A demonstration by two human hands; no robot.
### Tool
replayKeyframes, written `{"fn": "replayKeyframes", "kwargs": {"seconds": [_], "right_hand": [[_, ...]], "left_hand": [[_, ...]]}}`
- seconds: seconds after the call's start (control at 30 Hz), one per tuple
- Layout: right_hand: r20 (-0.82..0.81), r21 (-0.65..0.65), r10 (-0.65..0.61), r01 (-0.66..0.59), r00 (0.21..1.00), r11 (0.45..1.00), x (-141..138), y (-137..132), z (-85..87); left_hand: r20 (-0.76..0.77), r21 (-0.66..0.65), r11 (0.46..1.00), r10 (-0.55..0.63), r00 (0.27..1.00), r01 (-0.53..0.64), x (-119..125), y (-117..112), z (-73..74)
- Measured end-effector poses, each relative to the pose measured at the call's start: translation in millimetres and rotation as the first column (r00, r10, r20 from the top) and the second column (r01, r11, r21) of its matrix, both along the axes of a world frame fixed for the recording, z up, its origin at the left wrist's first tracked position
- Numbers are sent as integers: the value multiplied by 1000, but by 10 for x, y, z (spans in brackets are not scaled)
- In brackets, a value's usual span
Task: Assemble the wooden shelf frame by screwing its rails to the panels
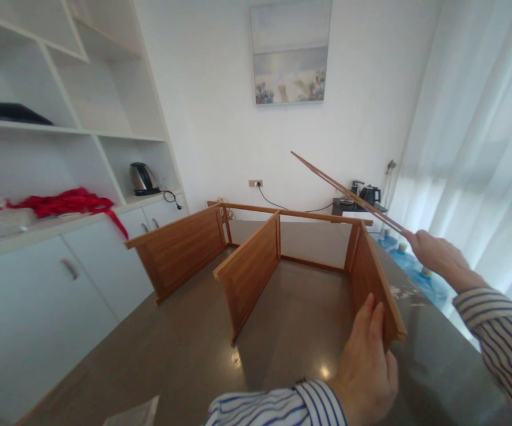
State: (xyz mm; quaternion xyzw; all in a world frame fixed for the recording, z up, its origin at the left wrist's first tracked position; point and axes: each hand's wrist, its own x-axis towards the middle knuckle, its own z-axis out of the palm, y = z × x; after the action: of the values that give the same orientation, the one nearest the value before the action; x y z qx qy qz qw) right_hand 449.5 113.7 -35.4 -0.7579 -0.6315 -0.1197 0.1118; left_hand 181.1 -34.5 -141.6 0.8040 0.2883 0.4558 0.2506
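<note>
A partly built wooden shelf unit (pixel 256 275) lies on the table, with three brown panels joined by thin rails at the far side. My left hand (pixel 366 367) grips the near end of its right-hand panel (pixel 371 275), the fingers lying against the inner face. To the right, my right hand (pixel 437 254) is closed around one end of a long, thin wooden side frame (pixel 348 192), seen nearly edge-on. This piece is raised in the air and slants up to the left, above the right panel. The middle panel (pixel 251 266) and left panel (pixel 184 254) stand untouched.
The shelf unit rests on a dark glossy table (pixel 291 331), with a paper sheet (pixel 134 414) at the near edge. White cabinets (pixel 105 266) hold a kettle (pixel 142 177) and red ribbon (pixel 67 202). Blue water bottles (pixel 415 269) stand beyond the table's right edge, beside a curtain (pixel 477 148).
</note>
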Motion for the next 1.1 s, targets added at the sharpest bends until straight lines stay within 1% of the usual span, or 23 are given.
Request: {"fn": "replayKeyframes", "kwargs": {"seconds": [0.1,0.23,0.33,0.43,0.5,0.57,0.63,0.67,0.73,0.8,0.87,0.93,1.03,1.1], "right_hand": [[32,-4,-47,48,998,999,-106,-119,139],[81,-9,-35,36,996,999,-262,-297,357],[114,9,-27,26,993,1000,-409,-484,514],[167,53,-9,0,986,999,-577,-724,638],[211,91,-13,-6,977,996,-677,-891,697],[245,113,-31,3,969,994,-760,-1049,746],[260,134,-31,-5,965,991,-841,-1197,798],[264,150,-22,-19,964,989,-884,-1270,829],[284,189,7,-63,959,980,-984,-1417,902],[328,222,28,-105,944,969,-1094,-1568,982],[379,250,37,-141,925,958,-1200,-1720,1058],[418,278,39,-168,908,946,-1291,-1868,1121],[435,273,83,-219,896,937,-1392,-2066,1186],[422,248,131,-253,897,935,-1443,-2174,1211]], "left_hand": [[-25,-23,1000,5,1000,-6,97,52,44],[-74,-29,998,45,996,-47,266,192,93],[-102,-63,997,49,994,-55,325,263,138],[-112,-134,990,29,993,-44,245,217,235],[-119,-146,989,15,993,-32,100,119,357],[-116,-86,996,14,993,-24,-110,-6,527],[-82,4,998,58,995,-58,-374,-120,727],[-60,43,995,96,994,-94,-523,-163,826],[11,89,973,212,977,-213,-850,-207,1000],[95,67,935,341,935,-348,-1211,-190,1124],[206,47,885,446,871,-464,-1599,-120,1202],[327,32,826,524,786,-563,-1997,-18,1250],[461,-63,764,592,661,-642,-2560,144,1295],[505,-150,704,658,558,-694,-2868,224,1317]]}}
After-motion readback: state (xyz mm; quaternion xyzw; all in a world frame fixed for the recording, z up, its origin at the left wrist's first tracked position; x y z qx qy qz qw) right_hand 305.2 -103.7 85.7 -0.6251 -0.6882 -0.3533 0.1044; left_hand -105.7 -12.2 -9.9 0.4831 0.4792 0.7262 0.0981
